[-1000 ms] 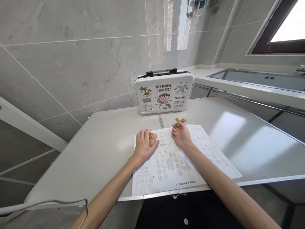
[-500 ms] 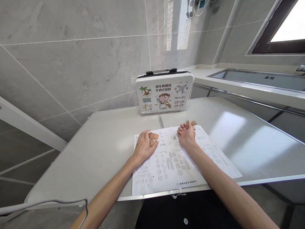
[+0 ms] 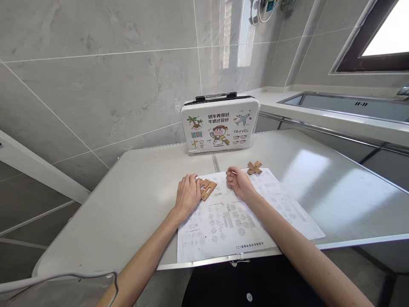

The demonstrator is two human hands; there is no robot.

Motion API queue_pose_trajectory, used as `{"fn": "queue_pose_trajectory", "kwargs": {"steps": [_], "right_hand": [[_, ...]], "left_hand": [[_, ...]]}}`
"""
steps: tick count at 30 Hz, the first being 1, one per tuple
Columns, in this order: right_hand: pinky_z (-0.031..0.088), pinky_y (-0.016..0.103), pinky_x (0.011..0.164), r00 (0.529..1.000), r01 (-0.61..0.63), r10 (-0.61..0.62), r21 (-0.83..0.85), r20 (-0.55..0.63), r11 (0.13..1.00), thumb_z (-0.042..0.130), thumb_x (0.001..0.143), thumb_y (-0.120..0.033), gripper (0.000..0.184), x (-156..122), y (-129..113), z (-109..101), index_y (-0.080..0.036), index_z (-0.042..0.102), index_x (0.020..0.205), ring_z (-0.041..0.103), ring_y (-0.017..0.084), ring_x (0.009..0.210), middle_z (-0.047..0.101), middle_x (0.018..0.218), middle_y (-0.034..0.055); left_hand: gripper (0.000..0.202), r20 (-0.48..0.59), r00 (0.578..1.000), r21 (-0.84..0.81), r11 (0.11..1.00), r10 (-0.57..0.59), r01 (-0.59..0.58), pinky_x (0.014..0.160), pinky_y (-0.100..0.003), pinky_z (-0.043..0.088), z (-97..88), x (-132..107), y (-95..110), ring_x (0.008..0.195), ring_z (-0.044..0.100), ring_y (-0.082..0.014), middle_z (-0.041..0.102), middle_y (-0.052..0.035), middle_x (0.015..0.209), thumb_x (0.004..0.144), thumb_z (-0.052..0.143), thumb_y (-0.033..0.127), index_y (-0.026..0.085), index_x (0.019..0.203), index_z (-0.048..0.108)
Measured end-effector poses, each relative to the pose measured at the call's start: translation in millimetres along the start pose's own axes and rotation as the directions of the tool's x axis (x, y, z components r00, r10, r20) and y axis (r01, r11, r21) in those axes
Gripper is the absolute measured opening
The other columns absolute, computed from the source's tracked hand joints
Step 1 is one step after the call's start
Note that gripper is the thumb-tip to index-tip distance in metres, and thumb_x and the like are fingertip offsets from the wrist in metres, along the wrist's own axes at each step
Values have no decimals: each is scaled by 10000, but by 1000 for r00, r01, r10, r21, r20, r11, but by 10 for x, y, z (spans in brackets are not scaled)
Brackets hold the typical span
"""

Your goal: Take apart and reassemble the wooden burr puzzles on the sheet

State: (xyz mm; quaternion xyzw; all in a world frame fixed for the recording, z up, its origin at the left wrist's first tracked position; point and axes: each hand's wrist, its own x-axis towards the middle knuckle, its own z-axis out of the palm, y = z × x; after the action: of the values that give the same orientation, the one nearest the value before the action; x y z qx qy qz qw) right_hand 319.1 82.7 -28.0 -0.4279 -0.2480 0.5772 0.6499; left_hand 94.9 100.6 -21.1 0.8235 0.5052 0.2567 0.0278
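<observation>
My left hand (image 3: 188, 194) rests on the printed instruction sheet (image 3: 236, 221), its fingers curled onto the left edge of some flat notched wooden pieces (image 3: 207, 189). Just right of it, my right hand (image 3: 238, 182) sits on the sheet in a loose fist with nothing in it. A small wooden cross-shaped assembly (image 3: 254, 167) lies free at the sheet's far edge, a little right of my right hand.
A white illustrated tin case (image 3: 220, 126) stands upright at the back of the grey folding table (image 3: 128, 213), against the tiled wall. A counter with a sink (image 3: 348, 106) runs along the right. A clear plastic edge (image 3: 64, 285) shows at bottom left.
My right hand set the wooden cross down at the sheet's far edge, let go and drew back left. My left hand shifted slightly, with the flat pieces now lying more exposed.
</observation>
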Motion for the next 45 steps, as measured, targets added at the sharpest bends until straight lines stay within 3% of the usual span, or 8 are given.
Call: {"fn": "queue_pose_trajectory", "kwargs": {"steps": [4, 8, 12, 16, 20, 25, 37, 45], "right_hand": [[372, 254, 506, 987, 27, 16, -265, 158, 964, 761, 806, -330, 183, -155, 65, 165, -204, 632, 779, 498, 120, 562, 615, 695, -12], [486, 325, 749, 894, 438, -209, -673, 397, 596, 675, 899, -356, 141, -234, 147, 204, -216, 667, 909, 628, 191, 837, 695, 902, 26], [488, 394, 924, 805, 592, -288, -729, 519, 343, 716, 891, -369, 246, -250, 215, 170, -223, 630, 1068, 602, 250, 1071, 662, 1101, 72], [467, 425, 983, 771, 635, -269, -731, 578, 250, 756, 882, -365, 321, -246, 245, 144, -226, 610, 1131, 569, 273, 1125, 641, 1150, 80], [467, 424, 940, 772, 635, -243, -737, 588, 234, 823, 835, -412, 373, -234, 237, 142, -225, 602, 1070, 576, 278, 1066, 658, 1090, 62], [465, 411, 914, 736, 677, -177, -702, 654, 221, 910, 733, -506, 485, -269, 199, 154, -238, 613, 1008, 565, 275, 1023, 653, 1040, 47], [416, 346, 809, 688, 721, -110, -657, 718, 222, 782, 898, -312, 322, -284, 149, 231, -224, 513, 746, 563, 199, 776, 648, 782, 5], [357, 292, 623, 855, 499, -128, -732, 502, 464, 467, 1047, -529, 393, -290, 118, 233, -257, 407, 771, 471, 172, 599, 518, 628, -44]], "left_hand": [[339, 53, 998, 223, 975, -23, 11, 869, -449, 458, -63, 46, -51, 984, 624, -304, 689, -150, 1068, 1091, 308, 244, 156, 1071, 635], [380, 72, 997, 352, 936, -39, 11, 869, -460, 430, -83, 48, -53, 999, 601, -329, 678, -175, 1045, 1088, 328, 269, 133, 1007, 673], [402, 58, 997, 363, 931, -50, 25, 872, -467, 415, -67, 33, -56, 1029, 585, -352, 668, -201, 1045, 1081, 357, 309, 110, 1011, 699], [438, 60, 997, 352, 936, -43, 19, 872, -462, 415, -69, 32, -51, 1030, 599, -360, 682, -210, 1036, 1086, 361, 376, 119, 970, 697], [441, 132, 990, 319, 948, -41, -3, 842, -420, 426, -107, 58, -7, 912, 671, -320, 722, -168, 913, 1103, 338, 415, 147, 955, 655], [391, 165, 976, 251, 963, -144, 99, 626, -331, 358, -166, 74, 57, 697, 693, -271, 738, -86, 811, 1109, 329, 466, 195, 1001, 590], [322, 105, 982, -350, 919, -155, 182, 608, -303, 388, -167, 66, 105, 552, 616, -204, 660, 44, 598, 1070, 386, 525, 255, 989, 541], [328, 116, 988, -515, 844, -103, 149, 648, -294, 446, -163, 67, 124, 581, 623, -180, 649, 53, 615, 1061, 405, 541, 239, 1051, 532]]}}
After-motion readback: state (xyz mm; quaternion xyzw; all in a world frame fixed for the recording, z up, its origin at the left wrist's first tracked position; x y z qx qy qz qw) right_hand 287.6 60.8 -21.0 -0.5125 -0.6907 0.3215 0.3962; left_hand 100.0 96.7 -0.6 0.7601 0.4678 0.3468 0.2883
